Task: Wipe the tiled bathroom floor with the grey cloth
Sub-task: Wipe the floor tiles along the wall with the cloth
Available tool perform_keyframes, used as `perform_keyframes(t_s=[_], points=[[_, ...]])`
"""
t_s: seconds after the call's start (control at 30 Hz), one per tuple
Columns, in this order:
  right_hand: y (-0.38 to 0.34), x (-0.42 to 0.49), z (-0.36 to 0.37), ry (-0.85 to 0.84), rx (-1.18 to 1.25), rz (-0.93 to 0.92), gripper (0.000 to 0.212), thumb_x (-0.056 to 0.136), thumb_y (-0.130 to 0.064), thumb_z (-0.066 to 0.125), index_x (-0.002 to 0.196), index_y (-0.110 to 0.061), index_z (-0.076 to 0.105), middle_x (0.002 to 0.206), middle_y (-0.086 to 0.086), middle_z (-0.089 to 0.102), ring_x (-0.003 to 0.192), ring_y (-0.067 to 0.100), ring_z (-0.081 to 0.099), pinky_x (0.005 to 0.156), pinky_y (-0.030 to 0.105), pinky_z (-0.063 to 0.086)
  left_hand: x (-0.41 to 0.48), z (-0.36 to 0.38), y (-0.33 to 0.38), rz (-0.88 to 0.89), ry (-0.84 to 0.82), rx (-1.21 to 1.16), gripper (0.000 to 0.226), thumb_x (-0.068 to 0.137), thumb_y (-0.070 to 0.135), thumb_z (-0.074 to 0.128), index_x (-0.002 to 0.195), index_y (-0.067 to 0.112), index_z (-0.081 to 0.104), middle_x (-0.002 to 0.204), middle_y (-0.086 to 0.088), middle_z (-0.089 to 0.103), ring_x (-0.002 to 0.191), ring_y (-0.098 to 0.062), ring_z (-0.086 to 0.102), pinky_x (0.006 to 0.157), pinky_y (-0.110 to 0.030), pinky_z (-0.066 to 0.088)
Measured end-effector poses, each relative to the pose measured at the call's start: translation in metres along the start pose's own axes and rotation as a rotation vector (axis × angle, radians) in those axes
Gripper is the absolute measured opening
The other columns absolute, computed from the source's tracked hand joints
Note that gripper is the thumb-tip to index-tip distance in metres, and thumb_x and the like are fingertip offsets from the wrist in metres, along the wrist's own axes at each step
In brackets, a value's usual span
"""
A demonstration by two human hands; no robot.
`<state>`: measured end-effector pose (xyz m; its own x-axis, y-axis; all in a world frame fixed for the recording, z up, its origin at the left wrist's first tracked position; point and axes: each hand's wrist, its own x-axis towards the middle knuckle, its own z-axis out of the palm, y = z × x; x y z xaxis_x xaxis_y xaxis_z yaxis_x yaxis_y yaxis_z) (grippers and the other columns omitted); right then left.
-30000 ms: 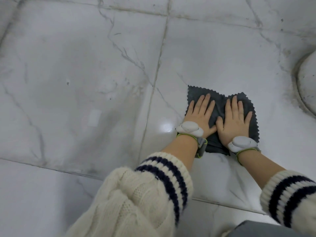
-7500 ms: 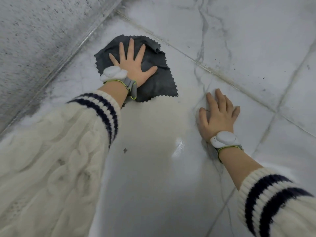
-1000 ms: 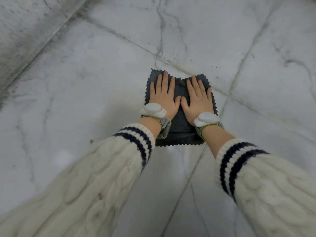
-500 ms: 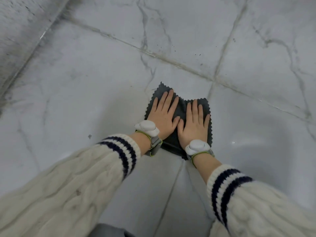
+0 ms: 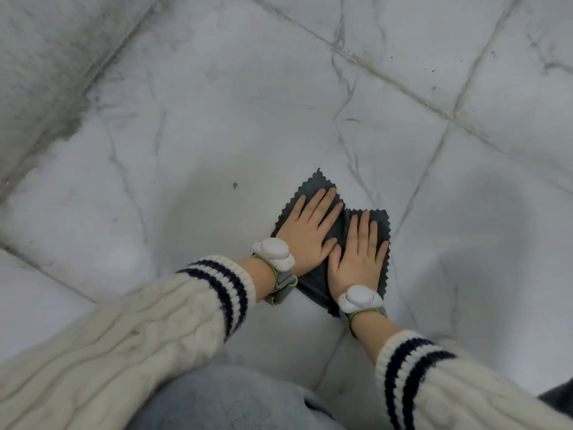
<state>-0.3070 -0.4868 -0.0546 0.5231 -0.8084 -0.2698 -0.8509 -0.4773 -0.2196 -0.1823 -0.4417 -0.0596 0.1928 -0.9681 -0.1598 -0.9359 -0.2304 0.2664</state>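
Observation:
The dark grey cloth (image 5: 316,288) with a zigzag edge lies flat on the pale marble-look floor tiles (image 5: 217,125), just left of a grout line. My left hand (image 5: 310,231) presses flat on its left half with the fingers straight and pointing up-right. My right hand (image 5: 359,252) presses flat on the right half, thumb next to the left thumb. Both hands cover most of the cloth; only its edges and the strip between the hands show. Each wrist carries a white band device.
A wall base (image 5: 46,72) with a dirty joint runs along the upper left. Grout lines cross at the upper right (image 5: 452,117). A small dark speck (image 5: 235,185) lies left of the cloth. My knee in grey fabric (image 5: 223,398) fills the bottom edge.
Both hands have slid the cloth toward me and slightly right across the tile, staying flat side by side. The cloth has bunched a little between the hands. My knee has come into view.

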Motion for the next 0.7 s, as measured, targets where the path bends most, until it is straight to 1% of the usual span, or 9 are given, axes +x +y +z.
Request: perform_keyframes(t_s=[0.1, 0.2, 0.33, 0.43, 0.53, 0.63, 0.7], points=[[-0.01, -0.03, 0.009, -0.01, -0.001, -0.013, 0.062, 0.09, -0.031, 0.023, 0.149, -0.014, 0.013, 0.156, 0.0, 0.001, 0.145, 0.018, 0.001, 0.117, 0.044, -0.003, -0.034, 0.004, 0.0, -0.013, -0.014, 0.013, 0.065, 0.093, 0.04, 0.04, 0.148, 0.011, 0.022, 0.157, -0.012, 0.012, 0.145, -0.027, 0.011, 0.117, -0.044, 0.006], [-0.018, -0.06, 0.017, -0.013, -0.009, -0.019, 0.064, 0.088, -0.035, 0.014, 0.148, -0.013, 0.015, 0.153, -0.002, -0.001, 0.142, 0.014, -0.002, 0.117, 0.044, -0.002, -0.068, 0.009, 0.003, -0.033, -0.012, 0.021, 0.065, 0.092, 0.041, 0.041, 0.148, 0.012, 0.026, 0.156, -0.011, 0.016, 0.144, -0.027, 0.015, 0.116, -0.045, 0.01], [-0.033, -0.096, 0.03, -0.025, -0.013, -0.056, 0.065, 0.086, -0.036, 0.015, 0.147, -0.011, 0.018, 0.153, -0.001, 0.002, 0.142, 0.016, 0.001, 0.117, 0.046, 0.0, -0.114, 0.013, 0.001, -0.092, 0.006, 0.026, 0.065, 0.088, 0.043, 0.044, 0.145, 0.014, 0.033, 0.154, -0.01, 0.024, 0.142, -0.025, 0.024, 0.114, -0.045, 0.019], [-0.047, -0.115, 0.04, -0.045, -0.019, -0.087, 0.066, 0.086, -0.036, 0.015, 0.147, -0.011, 0.018, 0.153, 0.0, 0.002, 0.142, 0.016, 0.0, 0.116, 0.047, 0.0, -0.144, 0.014, -0.005, -0.149, 0.029, 0.016, 0.065, 0.085, 0.044, 0.048, 0.143, 0.016, 0.039, 0.152, -0.009, 0.03, 0.14, -0.024, 0.03, 0.112, -0.044, 0.025], [-0.062, -0.127, 0.047, -0.04, -0.025, -0.12, 0.065, 0.087, -0.034, 0.019, 0.146, -0.009, 0.022, 0.153, 0.002, 0.006, 0.142, 0.019, 0.006, 0.116, 0.051, 0.005, -0.167, 0.014, -0.014, -0.206, 0.05, -0.004, 0.065, 0.085, 0.045, 0.044, 0.143, 0.017, 0.039, 0.152, -0.008, 0.03, 0.14, -0.024, 0.029, 0.112, -0.044, 0.024], [-0.081, -0.135, 0.053, -0.053, -0.052, -0.194, 0.064, 0.087, -0.034, 0.023, 0.145, -0.007, 0.026, 0.153, 0.004, 0.009, 0.141, 0.021, 0.009, 0.114, 0.053, 0.009, -0.191, 0.016, -0.026, -0.301, 0.085, -0.016, 0.064, 0.085, 0.045, 0.045, 0.142, 0.016, 0.04, 0.151, -0.009, 0.032, 0.139, -0.024, 0.032, 0.111, -0.046, 0.028], [-0.095, -0.135, 0.055, -0.06, -0.069, -0.252, 0.064, 0.087, -0.034, 0.025, 0.144, -0.006, 0.029, 0.152, 0.006, 0.011, 0.141, 0.022, 0.012, 0.114, 0.053, 0.009, -0.206, 0.016, -0.034, -0.386, 0.101, -0.007, 0.063, 0.086, 0.044, 0.04, 0.142, 0.014, 0.04, 0.151, -0.01, 0.032, 0.138, -0.025, 0.033, 0.11, -0.047, 0.031]])
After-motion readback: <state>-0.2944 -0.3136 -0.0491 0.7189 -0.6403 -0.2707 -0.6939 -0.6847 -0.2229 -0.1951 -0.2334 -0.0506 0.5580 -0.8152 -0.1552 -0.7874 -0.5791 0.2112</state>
